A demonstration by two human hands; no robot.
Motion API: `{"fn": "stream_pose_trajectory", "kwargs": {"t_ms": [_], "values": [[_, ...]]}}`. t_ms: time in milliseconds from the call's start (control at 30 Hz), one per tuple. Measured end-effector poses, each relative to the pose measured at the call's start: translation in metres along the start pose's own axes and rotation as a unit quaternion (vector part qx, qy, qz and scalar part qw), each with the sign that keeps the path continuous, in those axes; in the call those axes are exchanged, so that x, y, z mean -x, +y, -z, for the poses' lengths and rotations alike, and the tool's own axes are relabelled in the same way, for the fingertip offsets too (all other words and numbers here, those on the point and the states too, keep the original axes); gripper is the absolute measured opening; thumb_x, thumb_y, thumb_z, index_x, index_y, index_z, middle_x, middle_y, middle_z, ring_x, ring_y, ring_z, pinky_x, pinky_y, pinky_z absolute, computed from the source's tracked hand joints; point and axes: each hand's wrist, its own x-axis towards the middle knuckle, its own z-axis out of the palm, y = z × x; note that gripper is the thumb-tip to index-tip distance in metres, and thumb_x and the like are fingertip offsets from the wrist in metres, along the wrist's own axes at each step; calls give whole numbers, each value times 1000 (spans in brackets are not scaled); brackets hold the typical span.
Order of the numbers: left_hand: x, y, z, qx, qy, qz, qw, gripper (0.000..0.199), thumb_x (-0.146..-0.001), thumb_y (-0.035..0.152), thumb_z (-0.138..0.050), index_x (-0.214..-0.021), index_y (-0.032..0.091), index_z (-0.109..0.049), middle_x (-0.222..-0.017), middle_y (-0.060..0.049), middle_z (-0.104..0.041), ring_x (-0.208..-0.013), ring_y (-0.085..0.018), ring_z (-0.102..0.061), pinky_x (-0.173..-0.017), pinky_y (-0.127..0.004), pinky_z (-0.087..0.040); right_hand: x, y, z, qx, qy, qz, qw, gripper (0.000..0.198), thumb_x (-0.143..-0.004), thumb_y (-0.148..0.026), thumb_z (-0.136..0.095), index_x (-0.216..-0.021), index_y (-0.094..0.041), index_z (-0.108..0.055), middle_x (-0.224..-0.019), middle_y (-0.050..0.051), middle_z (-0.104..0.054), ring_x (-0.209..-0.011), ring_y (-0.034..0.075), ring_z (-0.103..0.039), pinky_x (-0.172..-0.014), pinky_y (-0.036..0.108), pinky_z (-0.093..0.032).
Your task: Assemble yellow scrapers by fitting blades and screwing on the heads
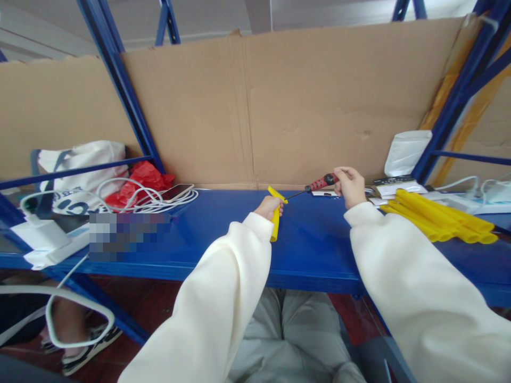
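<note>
My left hand point(270, 207) is closed around a yellow plastic piece point(275, 230), a tube-like part with a short crosspiece at its top. In my right hand point(350, 186) is the end of a red and black screwdriver point(321, 183), held by the fingertips. The screwdriver's thin shaft points left and down, and its tip meets the yellow piece beside my left fingers. Whether the tip sits in a screw is too small to tell. Several yellow tubes point(443, 217) lie in a pile on the blue shelf, to the right of my right hand.
A cardboard sheet point(319, 106) backs the blue shelf point(311, 250). White cables point(175, 199), a red plastic bag point(139, 181), a white cloth bag point(91, 159) and a power strip point(59, 244) are at left. A white packet point(407, 153) leans at right, near blue uprights.
</note>
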Motion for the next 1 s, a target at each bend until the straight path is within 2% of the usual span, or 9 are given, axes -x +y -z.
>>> {"fn": "stream_pose_trajectory", "kwargs": {"t_ms": [167, 267, 333, 500, 700, 900, 1000], "values": [[0, 0, 0, 6, 4, 2, 1000, 17, -88, 4, -51, -74, 12, -54, -49, 5, -42, -38, -6, -35, -42, -19, -28, 4, -10, -2, -15, -43, -44, 998, 34, -72, -49, -71, -76, -20, -55, -42, -8, -46, -31, 9, -42, -31, 20, -28], [1, 1, 0, 7, 10, 5, 1000, 20, -87, 3, -53, -71, 13, -52, -49, 5, -42, -39, -5, -35, -42, -19, -27, 4, -12, -2, -40, -70, -68, 994, 33, -75, -48, -70, -75, -21, -50, -46, -7, -50, -35, 10, -48, -32, 19, -31], [1, 1, 0, 8, 11, 6, 1000, 21, -87, 2, -53, -69, 13, -51, -48, 5, -42, -39, -6, -36, -42, -19, -27, 4, -11, -3, -48, -79, -65, 994, 34, -74, -46, -72, -76, -21, -48, -46, -8, -48, -34, 9, -46, -32, 19, -31], [1, 0, 0, 15, 11, 9, 1000, 22, -87, 4, -54, -68, 14, -51, -48, 5, -43, -38, -5, -35, -41, -19, -27, 3, -8, -3, -53, -46, -52, 996, 45, -64, -49, -79, -71, -22, -43, -46, -11, -44, -32, 6, -40, -29, 17, -28], [-1, 0, 0, 17, 8, 5, 1000, 14, -87, 8, -57, -74, 12, -55, -48, 5, -43, -37, -5, -35, -39, -18, -27, 1, -4, 0, -45, -42, -62, 996, 45, -68, -52, -76, -71, -23, -42, -41, -12, -35, -31, 7, -37, -29, 17, -27], [0, 1, 0, 2, 11, 5, 1000, 13, -88, 6, -53, -77, 11, -56, -47, 5, -43, -37, -6, -36, -39, -19, -27, 2, -6, -1, -49, -48, -80, 994, 42, -73, -53, -71, -71, -22, -43, -43, -9, -46, -33, 8, -43, -31, 18, -30], [0, 0, 0, 4, 11, 4, 1000, 13, -89, 7, -53, -77, 11, -56, -47, 5, -43, -37, -6, -36, -39, -18, -27, 3, -7, -1, -48, -53, -77, 994, 41, -73, -52, -71, -72, -22, -43, -44, -9, -47, -32, 8, -42, -31, 18, -31]]}}
